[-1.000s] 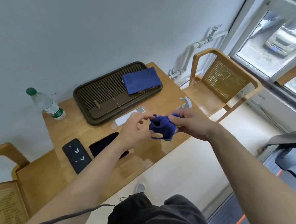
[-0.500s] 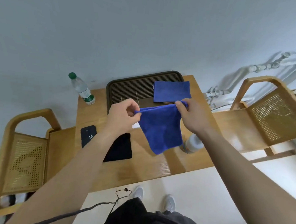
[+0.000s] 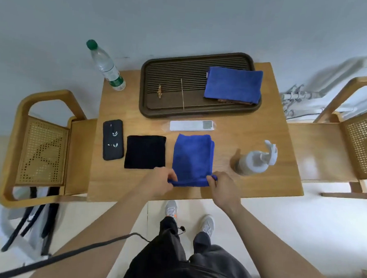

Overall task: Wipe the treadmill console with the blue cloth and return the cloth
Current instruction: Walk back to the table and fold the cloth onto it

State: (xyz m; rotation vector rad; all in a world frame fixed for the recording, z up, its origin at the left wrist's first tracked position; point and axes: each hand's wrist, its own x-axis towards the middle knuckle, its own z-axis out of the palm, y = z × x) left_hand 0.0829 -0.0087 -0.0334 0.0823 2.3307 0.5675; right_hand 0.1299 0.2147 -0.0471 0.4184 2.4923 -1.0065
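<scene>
Head view, looking straight down on a wooden surface point(image 3: 264, 126) set against a pale wall.

Blue cloth point(image 3: 191, 157) lying flat near the front edge of the surface, folded into a tall rectangle, its near edge lifted slightly. Left hand point(image 3: 159, 183) pinching the near left corner of the cloth between thumb and fingers. Right hand point(image 3: 223, 188) pinching the near right corner the same way. Both forearms bare, reaching in from the bottom of the frame.

Just left of the blue cloth, a folded black cloth point(image 3: 145, 152), close beside it but apart. Further left, a black phone point(image 3: 112, 139) in a case with small white markings. Just behind the blue cloth, a white remote control point(image 3: 191, 125) lying crosswise. To the right, a white spray bottle point(image 3: 254, 160) standing upright, apart from the cloth.

At the back of the surface, a dark slatted tea tray point(image 3: 172, 85), with a second folded blue cloth point(image 3: 233, 84) resting on its right end. At the back left corner, a clear plastic water bottle point(image 3: 106, 65) with a green cap.

Wooden chairs with woven cane backs on both sides: left chair point(image 3: 41, 148), right chair point(image 3: 361, 144). Below the surface, dark trousers and pale sneakers point(image 3: 171, 209) on a light floor.
</scene>
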